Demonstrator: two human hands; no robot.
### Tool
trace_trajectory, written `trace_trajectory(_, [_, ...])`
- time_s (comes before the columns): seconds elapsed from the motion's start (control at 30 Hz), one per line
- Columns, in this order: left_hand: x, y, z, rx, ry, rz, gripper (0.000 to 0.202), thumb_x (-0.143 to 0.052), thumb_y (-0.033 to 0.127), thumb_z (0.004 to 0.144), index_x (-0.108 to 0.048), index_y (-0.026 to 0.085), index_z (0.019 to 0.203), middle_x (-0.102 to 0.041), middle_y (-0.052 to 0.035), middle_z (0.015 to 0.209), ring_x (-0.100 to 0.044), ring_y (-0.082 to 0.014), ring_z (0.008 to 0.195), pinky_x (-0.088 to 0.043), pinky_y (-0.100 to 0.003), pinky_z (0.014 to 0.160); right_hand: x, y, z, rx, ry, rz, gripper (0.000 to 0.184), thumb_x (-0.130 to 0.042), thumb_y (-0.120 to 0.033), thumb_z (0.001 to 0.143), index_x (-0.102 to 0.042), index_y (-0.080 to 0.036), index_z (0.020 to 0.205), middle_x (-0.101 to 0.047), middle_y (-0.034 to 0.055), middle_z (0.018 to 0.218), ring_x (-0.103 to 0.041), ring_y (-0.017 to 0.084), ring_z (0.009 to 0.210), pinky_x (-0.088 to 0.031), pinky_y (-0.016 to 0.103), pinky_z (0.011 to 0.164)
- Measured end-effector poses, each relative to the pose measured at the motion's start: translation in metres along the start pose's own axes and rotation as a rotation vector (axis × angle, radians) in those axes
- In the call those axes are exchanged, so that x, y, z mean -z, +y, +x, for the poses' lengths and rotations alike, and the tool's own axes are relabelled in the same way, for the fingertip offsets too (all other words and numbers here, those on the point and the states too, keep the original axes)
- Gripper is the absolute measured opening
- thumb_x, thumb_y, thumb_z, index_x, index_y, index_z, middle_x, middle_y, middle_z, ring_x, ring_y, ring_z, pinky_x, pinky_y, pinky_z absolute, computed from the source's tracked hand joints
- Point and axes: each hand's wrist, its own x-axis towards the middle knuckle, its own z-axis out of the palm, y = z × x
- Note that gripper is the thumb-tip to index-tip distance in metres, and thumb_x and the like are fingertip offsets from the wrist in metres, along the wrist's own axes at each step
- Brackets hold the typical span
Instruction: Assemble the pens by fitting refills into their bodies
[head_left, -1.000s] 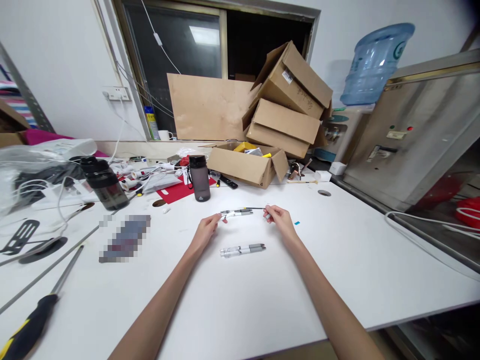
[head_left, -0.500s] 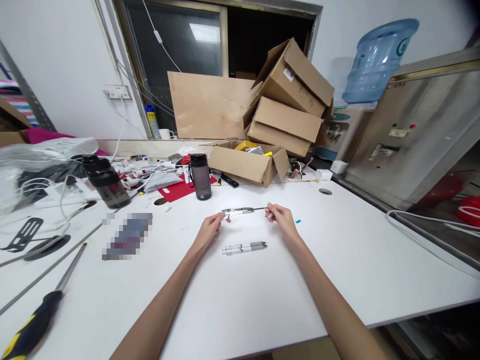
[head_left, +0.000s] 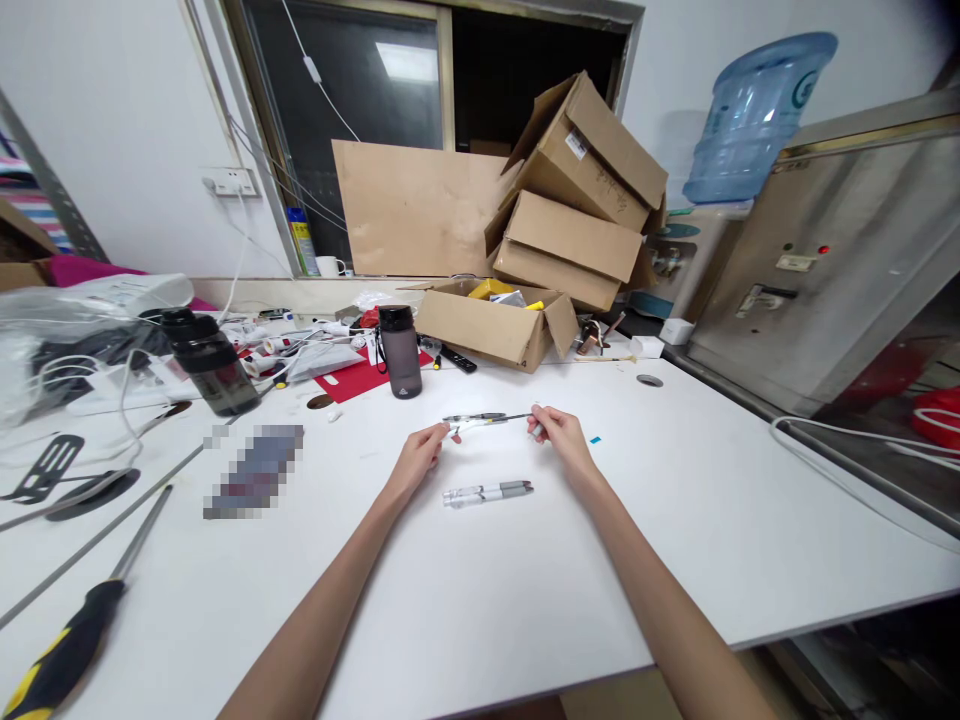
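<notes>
Over the white table (head_left: pixel 570 590), my left hand (head_left: pixel 421 458) is closed in a pinch on the end of a pale pen barrel (head_left: pixel 471 427). My right hand (head_left: pixel 561 440) pinches a thin dark pen refill (head_left: pixel 519 416), which lines up with the barrel's far end; whether it reaches inside is too small to tell. Something small and greyish shows under the right fingers. Just behind the barrel lies a dark-and-clear pen (head_left: pixel 474 416), partly overlapped by it. Closer to me, two clear pens with grey grips (head_left: pixel 487 493) rest side by side.
A dark bottle (head_left: pixel 400 352) and an open cardboard box (head_left: pixel 480 325) stand behind my hands. On the left are a second bottle (head_left: pixel 214 365), a blurred-out flat object (head_left: pixel 255 472) and a screwdriver (head_left: pixel 82 630). A blue scrap (head_left: pixel 595 440) lies right of my right hand.
Both hands keep nearly the same place and grip. The pale barrel looks slightly lower against the pen behind it, and the whole view has shifted a little.
</notes>
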Motion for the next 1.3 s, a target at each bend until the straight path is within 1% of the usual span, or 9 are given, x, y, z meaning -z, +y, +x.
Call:
trace_trajectory(0.17, [0.001, 0.004, -0.004, -0.045, 0.003, 0.111, 0.055, -0.047, 0.063, 0.092, -0.074, 0.015, 0.088, -0.028, 0.0058, 0.06, -0.028, -0.0123, 0.054, -0.022, -0.024, 0.051, -0.004, 0.002, -0.003, 0.026, -0.096, -0.049, 0.044, -0.071, -0.061, 0.078, -0.07, -0.018, 0.071, -0.07, 0.0056, 0.073, -0.057, 0.015, 0.062, -0.048, 0.029, 0.064])
trace_trajectory(0.33, [-0.004, 0.009, -0.008, -0.123, -0.043, 0.168, 0.052, -0.047, 0.063, 0.093, -0.071, 0.017, 0.087, -0.036, 0.0053, 0.061, -0.034, -0.013, 0.056, -0.026, -0.024, 0.053, -0.011, 0.006, -0.007, 0.042, -0.206, -0.069, 0.04, -0.073, -0.056, 0.078, -0.074, -0.018, 0.088, -0.073, 0.0062, 0.082, -0.062, 0.017, 0.071, -0.051, 0.029, 0.067])
trace_trajectory(0.43, [-0.008, 0.012, -0.01, -0.162, -0.077, 0.144, 0.048, -0.049, 0.062, 0.093, -0.065, 0.018, 0.082, -0.042, 0.0045, 0.062, -0.04, -0.0134, 0.058, -0.032, -0.024, 0.056, -0.015, 0.008, -0.009, 0.043, -0.215, -0.074, 0.041, -0.073, -0.056, 0.078, -0.074, -0.018, 0.092, -0.073, 0.0059, 0.082, -0.063, 0.017, 0.071, -0.051, 0.029, 0.066])
trace_trajectory(0.53, [-0.009, 0.012, -0.01, -0.196, -0.086, 0.124, 0.047, -0.05, 0.06, 0.093, -0.059, 0.018, 0.076, -0.047, 0.0028, 0.064, -0.045, -0.0142, 0.059, -0.037, -0.025, 0.06, -0.016, 0.01, -0.009, 0.027, -0.216, -0.073, 0.043, -0.073, -0.059, 0.077, -0.074, -0.018, 0.089, -0.073, 0.0062, 0.08, -0.063, 0.018, 0.071, -0.052, 0.029, 0.067])
trace_trajectory(0.77, [-0.008, 0.008, -0.007, -0.196, -0.087, 0.108, 0.044, -0.051, 0.058, 0.093, -0.06, 0.018, 0.077, -0.051, 0.0019, 0.067, -0.047, -0.0137, 0.059, -0.039, -0.025, 0.06, -0.017, 0.008, -0.01, 0.012, -0.245, -0.074, 0.042, -0.068, -0.06, 0.082, -0.074, -0.018, 0.088, -0.073, 0.0064, 0.082, -0.063, 0.017, 0.071, -0.052, 0.03, 0.071])
trace_trajectory(0.93, [-0.007, 0.009, -0.007, -0.188, -0.102, 0.087, 0.039, -0.051, 0.054, 0.094, -0.061, 0.018, 0.082, -0.05, 0.0025, 0.068, -0.047, -0.0135, 0.06, -0.039, -0.024, 0.06, -0.016, 0.012, -0.008, -0.034, -0.214, -0.043, 0.05, -0.053, -0.061, 0.09, -0.075, -0.017, 0.093, -0.074, 0.0079, 0.083, -0.064, 0.017, 0.07, -0.053, 0.031, 0.071])
trace_trajectory(1.07, [-0.004, 0.009, -0.006, -0.172, -0.067, 0.083, 0.041, -0.051, 0.055, 0.093, -0.059, 0.018, 0.079, -0.051, 0.0024, 0.068, -0.046, -0.0129, 0.059, -0.039, -0.024, 0.06, -0.013, 0.012, -0.006, 0.022, -0.169, -0.008, 0.028, -0.065, -0.043, 0.082, -0.073, -0.02, 0.097, -0.074, 0.006, 0.093, -0.067, 0.019, 0.082, -0.054, 0.033, 0.081])
trace_trajectory(1.13, [-0.004, 0.008, -0.005, -0.166, -0.051, 0.08, 0.041, -0.052, 0.056, 0.093, -0.059, 0.018, 0.078, -0.052, 0.0022, 0.068, -0.046, -0.0128, 0.058, -0.039, -0.024, 0.06, -0.012, 0.01, -0.005, 0.052, -0.135, 0.005, 0.025, -0.068, -0.034, 0.076, -0.072, -0.021, 0.097, -0.073, 0.0056, 0.098, -0.067, 0.02, 0.089, -0.055, 0.034, 0.086])
trace_trajectory(1.3, [-0.003, 0.007, -0.004, -0.168, -0.04, 0.07, 0.043, -0.052, 0.058, 0.092, -0.06, 0.018, 0.077, -0.052, 0.0018, 0.067, -0.046, -0.0127, 0.057, -0.04, -0.024, 0.059, -0.009, 0.008, -0.004, 0.039, -0.049, 0.052, 0.025, -0.067, -0.035, 0.077, -0.07, -0.022, 0.097, -0.071, 0.0059, 0.103, -0.068, 0.018, 0.082, -0.056, 0.035, 0.085])
